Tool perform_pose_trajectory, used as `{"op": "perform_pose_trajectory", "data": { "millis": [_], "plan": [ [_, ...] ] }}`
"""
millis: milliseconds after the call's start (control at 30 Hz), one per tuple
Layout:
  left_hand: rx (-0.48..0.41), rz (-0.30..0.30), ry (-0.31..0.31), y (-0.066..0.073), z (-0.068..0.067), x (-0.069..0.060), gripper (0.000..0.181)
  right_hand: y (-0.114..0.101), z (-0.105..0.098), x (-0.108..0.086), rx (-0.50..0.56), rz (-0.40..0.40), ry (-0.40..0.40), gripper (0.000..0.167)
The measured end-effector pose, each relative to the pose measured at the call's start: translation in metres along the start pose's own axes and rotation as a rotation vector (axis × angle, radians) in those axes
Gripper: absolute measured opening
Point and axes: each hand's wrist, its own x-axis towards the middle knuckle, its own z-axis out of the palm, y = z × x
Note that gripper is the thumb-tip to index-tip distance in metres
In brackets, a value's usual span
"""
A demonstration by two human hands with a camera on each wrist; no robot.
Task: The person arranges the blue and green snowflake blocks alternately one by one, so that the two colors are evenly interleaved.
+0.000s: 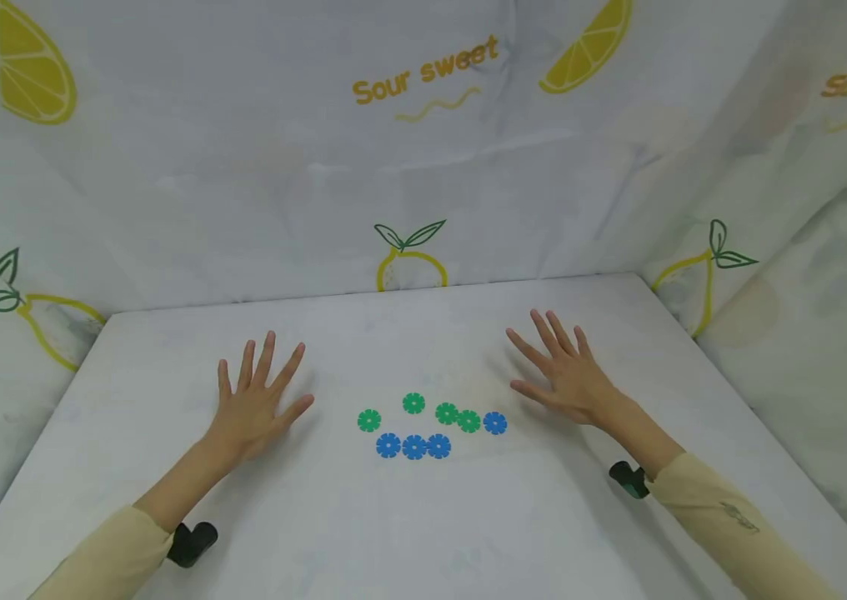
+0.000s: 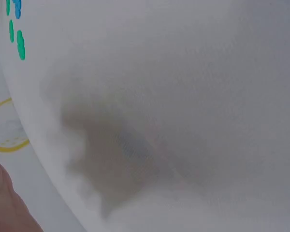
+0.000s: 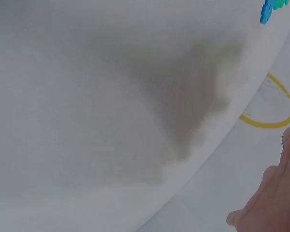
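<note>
Over the left half of the white cloth-covered table [image 1: 423, 533], the fingers [image 1: 265, 358] of the left hand [image 1: 251, 417] are straight, fanned apart and released. Toward the right edge, the right hand [image 1: 573, 382] spreads its fingers just as loosely, also released. A soft shadow falls on the cloth near each hand.

Between the hands, well in from the table's far edge, lie eight flat, round, notched discs. Nearest the left hand is a green notched disc [image 1: 368, 420]; toward the right edge come a second green one and then two more that touch each other. Ending this row, nearest the right thumb, is a lone blue notched disc [image 1: 494, 422]. Three more blue discs [image 1: 414, 447] form a short row on the near side of the greens, the two on the right touching.

Farther back along the arms, a black rounded device [image 1: 193, 543] sits at the left wrist and another at the right, each beside a pale yellow sleeve [image 1: 104, 554]. Beyond the far edge hangs a white fabric curtain [image 1: 243, 192] printed with yellow lemons and orange "Sour sweet" lettering.
</note>
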Motion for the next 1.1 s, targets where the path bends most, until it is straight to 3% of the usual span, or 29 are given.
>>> {"op": "perform_pose_trajectory", "data": {
  "millis": [233, 433, 667, 767, 867, 1100],
  "plan": [
    [-0.087, 0.131, -0.003, 0.01, 0.007, -0.008, 0.071, -0.005, 0.005, -0.013, 0.132, -0.096, -0.114, 0.068],
    [-0.325, 0.175, -0.026, 0.024, 0.017, -0.009, 0.061, -0.013, 0.01, -0.022, 0.256, -0.184, -0.163, 0.066],
    [-0.475, 0.244, 0.004, 0.034, 0.033, -0.004, 0.046, -0.022, 0.018, -0.025, 0.393, -0.267, -0.116, 0.051],
    [-0.51, 0.252, 0.007, 0.037, 0.037, -0.001, 0.045, -0.023, 0.023, -0.023, 0.476, -0.326, -0.078, 0.044],
    [-0.515, 0.223, 0.006, 0.041, 0.039, 0.001, 0.045, -0.022, 0.028, -0.021, 0.534, -0.355, -0.055, 0.041],
    [-0.523, 0.183, 0.035, 0.043, 0.046, 0.007, 0.042, -0.021, 0.034, -0.015, 0.536, -0.374, -0.007, 0.039]
  ]
}}
